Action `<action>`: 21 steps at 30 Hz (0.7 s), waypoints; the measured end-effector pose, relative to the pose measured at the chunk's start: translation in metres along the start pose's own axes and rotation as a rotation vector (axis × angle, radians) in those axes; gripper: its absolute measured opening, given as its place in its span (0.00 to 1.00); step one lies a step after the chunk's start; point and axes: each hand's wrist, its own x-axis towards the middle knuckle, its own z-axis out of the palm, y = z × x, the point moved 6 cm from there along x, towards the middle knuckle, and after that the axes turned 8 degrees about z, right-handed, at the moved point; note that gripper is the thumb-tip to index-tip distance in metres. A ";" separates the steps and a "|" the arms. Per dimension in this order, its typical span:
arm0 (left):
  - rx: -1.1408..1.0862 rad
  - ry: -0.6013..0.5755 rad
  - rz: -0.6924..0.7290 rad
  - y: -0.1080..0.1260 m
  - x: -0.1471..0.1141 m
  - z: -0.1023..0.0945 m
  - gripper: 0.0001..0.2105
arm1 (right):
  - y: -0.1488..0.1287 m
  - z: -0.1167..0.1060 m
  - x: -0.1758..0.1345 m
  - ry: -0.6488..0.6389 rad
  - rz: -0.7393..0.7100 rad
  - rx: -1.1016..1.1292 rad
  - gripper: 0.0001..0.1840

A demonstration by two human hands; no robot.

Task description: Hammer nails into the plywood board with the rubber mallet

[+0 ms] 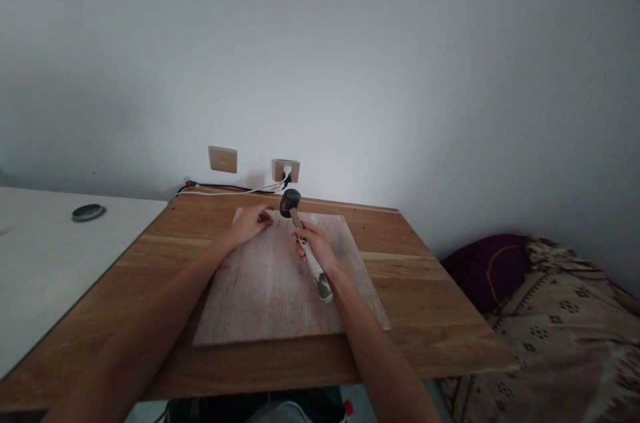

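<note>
A rubber mallet (311,260) with a black head and a pale, worn handle is gripped in my right hand (316,243). Its head tilts up and away from me, above the far part of a pale, whitish wooden board (270,290). My left hand (251,223) rests at the board's far left edge, thumb and fingers curled together. Whatever may be between those fingertips is too small and dark to make out. A few small dark marks show on the board between the left hand and the mallet head.
The board lies on a brown wooden table (425,316). Behind it, cables (235,192) run along the wall to a socket (287,170). At left is a white surface with a round dark lid-like object (89,212); at right, patterned bedding (560,323) and a purple cushion (493,270).
</note>
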 end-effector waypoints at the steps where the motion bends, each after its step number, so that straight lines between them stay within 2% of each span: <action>1: -0.007 -0.001 -0.003 0.000 0.000 0.000 0.19 | 0.000 0.006 0.002 -0.017 0.010 -0.010 0.14; 7: 0.054 0.035 -0.013 -0.005 -0.001 -0.001 0.17 | 0.011 0.030 0.008 -0.094 0.016 -0.083 0.13; 12: 0.056 0.050 -0.005 -0.007 -0.001 -0.001 0.25 | 0.027 0.028 0.010 -0.069 0.045 -0.074 0.15; 21: 0.033 0.033 -0.007 -0.007 0.000 -0.002 0.26 | 0.030 0.025 0.010 -0.054 0.025 -0.064 0.14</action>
